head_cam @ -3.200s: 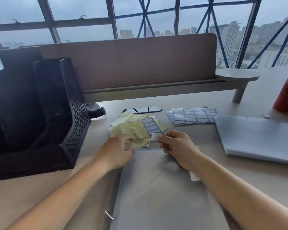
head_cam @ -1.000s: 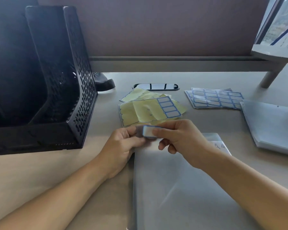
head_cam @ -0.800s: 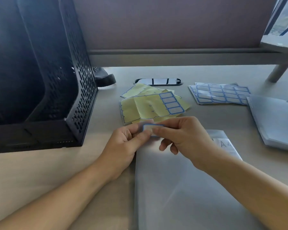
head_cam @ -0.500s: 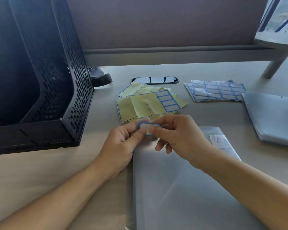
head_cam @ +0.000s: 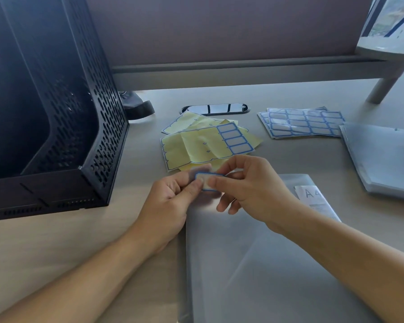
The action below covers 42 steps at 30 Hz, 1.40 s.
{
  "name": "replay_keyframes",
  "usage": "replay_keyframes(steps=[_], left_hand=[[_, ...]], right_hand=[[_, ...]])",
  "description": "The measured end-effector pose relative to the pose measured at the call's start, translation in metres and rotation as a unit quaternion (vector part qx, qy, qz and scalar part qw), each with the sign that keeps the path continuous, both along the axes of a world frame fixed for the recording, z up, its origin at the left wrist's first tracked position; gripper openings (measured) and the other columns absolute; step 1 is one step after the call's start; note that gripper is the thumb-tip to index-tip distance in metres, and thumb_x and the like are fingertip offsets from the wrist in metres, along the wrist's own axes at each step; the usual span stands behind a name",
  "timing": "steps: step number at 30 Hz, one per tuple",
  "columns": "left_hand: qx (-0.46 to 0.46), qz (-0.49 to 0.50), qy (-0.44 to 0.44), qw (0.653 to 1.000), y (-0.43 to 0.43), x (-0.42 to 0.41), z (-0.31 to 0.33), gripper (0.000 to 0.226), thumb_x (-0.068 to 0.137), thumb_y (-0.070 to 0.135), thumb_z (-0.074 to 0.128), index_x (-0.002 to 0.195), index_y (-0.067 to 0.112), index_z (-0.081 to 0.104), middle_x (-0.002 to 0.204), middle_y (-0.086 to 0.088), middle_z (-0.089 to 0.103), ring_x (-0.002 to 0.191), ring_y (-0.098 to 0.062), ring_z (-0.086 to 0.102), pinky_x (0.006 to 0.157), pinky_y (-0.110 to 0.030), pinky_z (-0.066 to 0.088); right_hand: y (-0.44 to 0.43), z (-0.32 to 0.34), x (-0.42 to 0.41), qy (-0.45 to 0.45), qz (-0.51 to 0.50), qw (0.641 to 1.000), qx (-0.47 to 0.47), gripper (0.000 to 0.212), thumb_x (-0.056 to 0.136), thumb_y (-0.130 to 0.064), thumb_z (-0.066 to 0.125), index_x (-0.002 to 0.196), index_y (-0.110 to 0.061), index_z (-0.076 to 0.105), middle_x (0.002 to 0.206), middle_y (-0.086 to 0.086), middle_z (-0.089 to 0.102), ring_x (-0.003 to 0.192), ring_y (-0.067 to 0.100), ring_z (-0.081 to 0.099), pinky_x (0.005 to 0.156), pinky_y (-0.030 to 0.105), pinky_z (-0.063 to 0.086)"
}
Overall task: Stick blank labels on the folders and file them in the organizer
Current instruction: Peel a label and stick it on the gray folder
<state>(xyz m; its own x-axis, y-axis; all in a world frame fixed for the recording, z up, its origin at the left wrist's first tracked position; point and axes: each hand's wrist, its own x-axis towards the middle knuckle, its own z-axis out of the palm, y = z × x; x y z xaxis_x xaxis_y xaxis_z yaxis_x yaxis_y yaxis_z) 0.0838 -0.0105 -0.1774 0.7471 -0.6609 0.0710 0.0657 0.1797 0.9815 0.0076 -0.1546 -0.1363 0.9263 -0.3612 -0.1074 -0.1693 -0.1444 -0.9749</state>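
Soft daylight comes from the window (head_cam: 392, 17) beyond the far right corner of the beige surface (head_cam: 56, 252); the black perforated plastic organizer (head_cam: 56, 113) is dim. Pale glare streaks the translucent grey plastic folder (head_cam: 254, 276). Straight lines bow near the frame edges.

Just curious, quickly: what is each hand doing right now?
Left hand: pinching the blank label.
Right hand: also pinching the blank label.

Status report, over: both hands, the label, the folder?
Left hand and right hand both pinch one label. Label at folder far left corner, seemingly not pressed down yet. Nothing blocks the organizer.
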Motion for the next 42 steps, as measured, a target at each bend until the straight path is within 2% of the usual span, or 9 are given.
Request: replay_keyframes(steps=[3,9,13,17,21,25,31,36,42], left_hand=[[-0.009,0.006,0.016,1.0,0.001,0.0,0.0,0.031,0.087,0.016,0.055,0.115,0.009,0.068,0.107,-0.018,0.074,0.105,-0.03,0.07,0.1,-0.038,0.049],[0.021,0.064,-0.053,0.996,-0.005,-0.005,0.002,0.018,0.094,0.014,0.056,0.103,0.011,0.071,0.095,-0.003,0.078,0.087,-0.009,0.074,0.078,-0.013,0.05],[0.034,0.084,-0.083,0.992,-0.006,-0.008,0.001,0.021,0.097,0.01,0.053,0.107,0.016,0.07,0.092,-0.003,0.078,0.084,-0.015,0.075,0.076,-0.014,0.051],[0.048,0.085,-0.114,0.989,-0.005,-0.01,0.004,0.02,0.097,0.009,0.054,0.106,0.016,0.071,0.089,0.006,0.078,0.083,-0.007,0.074,0.074,-0.01,0.05],[0.056,0.042,-0.058,0.996,-0.002,-0.004,0.009,0.023,0.092,0.016,0.058,0.103,0.003,0.073,0.091,0.007,0.077,0.082,0.003,0.071,0.072,-0.007,0.048],[0.129,-0.057,-0.016,0.99,0.001,0.011,0.012,0.034,0.091,0.032,0.057,0.105,0.007,0.076,0.101,-0.013,0.076,0.09,-0.024,0.072,0.081,-0.03,0.055],[0.159,-0.005,-0.077,0.984,0.001,0.008,0.007,0.03,0.1,0.027,0.052,0.099,0.012,0.077,0.09,-0.012,0.077,0.09,-0.028,0.074,0.089,-0.041,0.056],[0.173,0.015,-0.14,0.975,0.001,0.006,0.005,0.029,0.101,0.026,0.051,0.095,0.016,0.077,0.081,-0.006,0.077,0.082,-0.022,0.074,0.079,-0.033,0.055],[0.167,0.025,-0.127,0.977,0.001,0.005,0.006,0.027,0.1,0.024,0.051,0.095,0.014,0.075,0.08,-0.004,0.078,0.075,-0.02,0.075,0.073,-0.03,0.058]], right_hand=[[0.001,-0.001,0.0,-0.001,0.003,1.0,-0.007,0.018,0.085,-0.014,0.076,0.084,-0.01,0.058,0.057,0.002,0.067,0.047,0.018,0.065,0.045,0.026,0.048],[0.003,-0.002,0.001,-0.002,0.002,1.0,-0.007,0.024,0.083,-0.02,0.078,0.086,-0.01,0.057,0.071,0.014,0.072,0.048,0.019,0.064,0.044,0.026,0.047],[0.002,-0.001,0.001,0.012,0.015,1.0,0.004,0.023,0.084,-0.02,0.078,0.085,-0.01,0.056,0.065,0.008,0.071,0.051,0.019,0.067,0.045,0.026,0.049],[0.001,0.001,-0.001,0.023,0.022,0.999,0.015,0.025,0.084,-0.021,0.077,0.088,-0.008,0.056,0.066,0.007,0.072,0.055,0.021,0.069,0.047,0.027,0.051],[0.002,0.001,-0.001,0.028,0.023,0.999,0.011,0.027,0.084,-0.023,0.077,0.091,-0.008,0.056,0.066,0.008,0.073,0.055,0.02,0.069,0.047,0.026,0.05],[0.002,0.002,0.0,0.04,0.027,0.999,0.012,0.023,0.086,-0.021,0.075,0.092,-0.009,0.056,0.073,0.013,0.074,0.054,0.021,0.068,0.046,0.027,0.051],[-0.003,0.008,-0.001,0.07,0.04,0.996,0.045,0.028,0.088,-0.015,0.073,0.103,-0.005,0.052,0.073,0.013,0.068,0.06,0.027,0.07,0.055,0.031,0.057],[-0.002,0.012,0.0,0.101,0.022,0.991,0.081,0.018,0.087,-0.011,0.073,0.087,-0.001,0.059,0.079,0.021,0.068,0.068,0.032,0.074,0.06,0.028,0.061],[-0.013,0.014,-0.003,0.124,0.02,0.988,0.091,0.016,0.09,-0.009,0.069,0.079,-0.003,0.06,0.073,0.017,0.072,0.064,0.026,0.073,0.051,0.023,0.055]])
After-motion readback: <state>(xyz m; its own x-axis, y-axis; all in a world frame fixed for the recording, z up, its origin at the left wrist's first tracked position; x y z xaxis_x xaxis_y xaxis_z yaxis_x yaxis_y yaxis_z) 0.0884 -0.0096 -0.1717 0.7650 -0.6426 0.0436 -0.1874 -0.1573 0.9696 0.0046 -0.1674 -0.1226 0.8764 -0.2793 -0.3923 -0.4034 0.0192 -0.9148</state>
